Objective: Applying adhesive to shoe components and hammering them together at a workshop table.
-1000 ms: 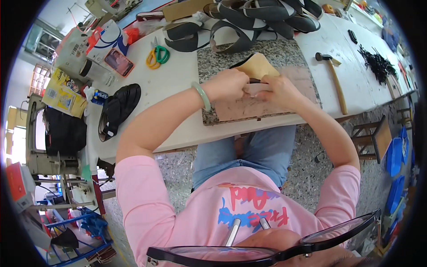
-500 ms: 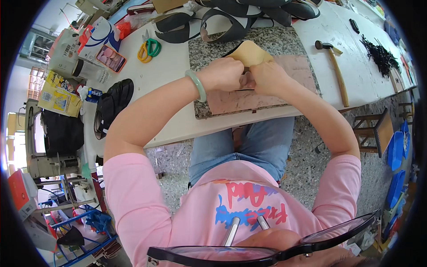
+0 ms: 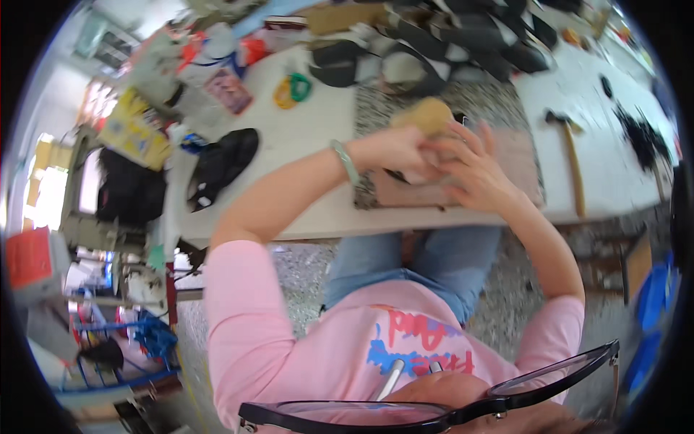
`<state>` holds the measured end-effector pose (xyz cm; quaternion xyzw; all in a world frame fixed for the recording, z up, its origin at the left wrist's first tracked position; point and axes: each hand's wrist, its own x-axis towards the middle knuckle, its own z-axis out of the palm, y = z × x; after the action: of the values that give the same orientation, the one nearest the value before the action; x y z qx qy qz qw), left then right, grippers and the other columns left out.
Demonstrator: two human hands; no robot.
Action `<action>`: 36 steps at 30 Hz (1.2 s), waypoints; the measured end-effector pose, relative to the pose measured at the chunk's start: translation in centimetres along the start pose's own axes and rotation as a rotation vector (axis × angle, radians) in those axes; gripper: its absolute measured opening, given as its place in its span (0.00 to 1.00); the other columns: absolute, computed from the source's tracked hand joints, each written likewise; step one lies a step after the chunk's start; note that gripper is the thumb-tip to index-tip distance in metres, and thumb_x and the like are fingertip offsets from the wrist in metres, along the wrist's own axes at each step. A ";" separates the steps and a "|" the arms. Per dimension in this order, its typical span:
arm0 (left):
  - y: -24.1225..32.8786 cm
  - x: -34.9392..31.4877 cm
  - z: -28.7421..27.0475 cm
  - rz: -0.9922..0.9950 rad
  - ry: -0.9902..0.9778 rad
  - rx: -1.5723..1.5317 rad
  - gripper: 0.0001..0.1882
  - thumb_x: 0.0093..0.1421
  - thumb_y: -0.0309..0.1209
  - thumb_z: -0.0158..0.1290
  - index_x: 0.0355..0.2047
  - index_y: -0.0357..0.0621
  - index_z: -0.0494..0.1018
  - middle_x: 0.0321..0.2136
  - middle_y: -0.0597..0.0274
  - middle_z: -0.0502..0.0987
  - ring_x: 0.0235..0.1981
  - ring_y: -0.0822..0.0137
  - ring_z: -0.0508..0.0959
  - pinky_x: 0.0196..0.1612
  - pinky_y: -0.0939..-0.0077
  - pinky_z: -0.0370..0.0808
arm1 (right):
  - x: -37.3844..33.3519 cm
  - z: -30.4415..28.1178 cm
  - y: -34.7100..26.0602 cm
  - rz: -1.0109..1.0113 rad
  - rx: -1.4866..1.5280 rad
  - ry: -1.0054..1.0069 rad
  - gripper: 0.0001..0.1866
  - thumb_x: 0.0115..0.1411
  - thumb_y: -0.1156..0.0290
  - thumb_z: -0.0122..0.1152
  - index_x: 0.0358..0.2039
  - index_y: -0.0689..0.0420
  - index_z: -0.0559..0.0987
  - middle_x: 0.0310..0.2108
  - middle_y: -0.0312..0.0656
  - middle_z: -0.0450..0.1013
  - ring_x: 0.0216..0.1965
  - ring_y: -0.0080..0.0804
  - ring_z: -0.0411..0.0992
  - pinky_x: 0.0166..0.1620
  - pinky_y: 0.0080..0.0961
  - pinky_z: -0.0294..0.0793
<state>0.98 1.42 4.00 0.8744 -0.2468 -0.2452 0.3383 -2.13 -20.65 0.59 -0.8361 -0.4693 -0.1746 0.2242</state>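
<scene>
Over the stone slab [image 3: 367, 195], my left hand [image 3: 406, 153], with a pale green bangle on its wrist, is closed on a tan-lined shoe piece [image 3: 428, 116]. The tan side of that piece sticks out beyond the knuckles; its lower part is hidden, with a dark edge showing beneath the hand. My right hand [image 3: 477, 172] is close against the left one, fingers stretched and spread, slightly smeared by motion. Some of its fingertips overlap the left hand, and I cannot make out whether they touch the piece.
Dark shoe pieces [image 3: 499, 54] are heaped at the far edge. A hammer [image 3: 575, 166] and a bundle of black strips [image 3: 642, 137] lie to the right. Scissors with green and orange handles [image 3: 298, 87], a phone [image 3: 228, 92] and a black shoe [image 3: 228, 163] are on the left.
My right hand has come away from its grip beside the left and its fingers have spread. My left hand still holds the piece. The whole view has shifted, with the table now farther right and lower.
</scene>
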 end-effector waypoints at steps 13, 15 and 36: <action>6.7 -5.7 -3.9 0.443 -0.181 -0.367 0.11 0.53 0.26 0.62 0.36 0.35 0.79 0.36 0.62 0.79 0.38 0.69 0.77 0.41 0.75 0.72 | 1.5 -10.2 -1.2 -0.123 0.698 -0.063 0.10 0.39 0.77 0.70 0.26 0.52 0.82 0.30 0.30 0.72 0.34 0.25 0.70 0.45 0.31 0.58; 5.8 -4.0 -4.6 0.544 -0.124 0.119 0.08 0.50 0.24 0.61 0.32 0.35 0.79 0.32 0.60 0.79 0.35 0.61 0.77 0.40 0.70 0.73 | 1.0 -9.9 -0.8 -0.130 0.198 -0.156 0.07 0.45 0.76 0.64 0.27 0.51 0.81 0.31 0.29 0.72 0.36 0.24 0.70 0.43 0.33 0.58; 0.9 1.1 3.0 0.176 0.186 0.743 0.10 0.50 0.39 0.57 0.25 0.46 0.78 0.22 0.56 0.78 0.30 0.54 0.78 0.40 0.58 0.72 | -1.6 0.0 -0.7 -0.026 -0.449 -0.196 0.08 0.48 0.69 0.57 0.31 0.50 0.81 0.32 0.28 0.69 0.44 0.21 0.65 0.43 0.34 0.60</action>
<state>-0.23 -1.27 2.37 0.9312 -0.3612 -0.0291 0.0393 -3.55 -21.44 -0.06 -0.8718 -0.4489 -0.1953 -0.0163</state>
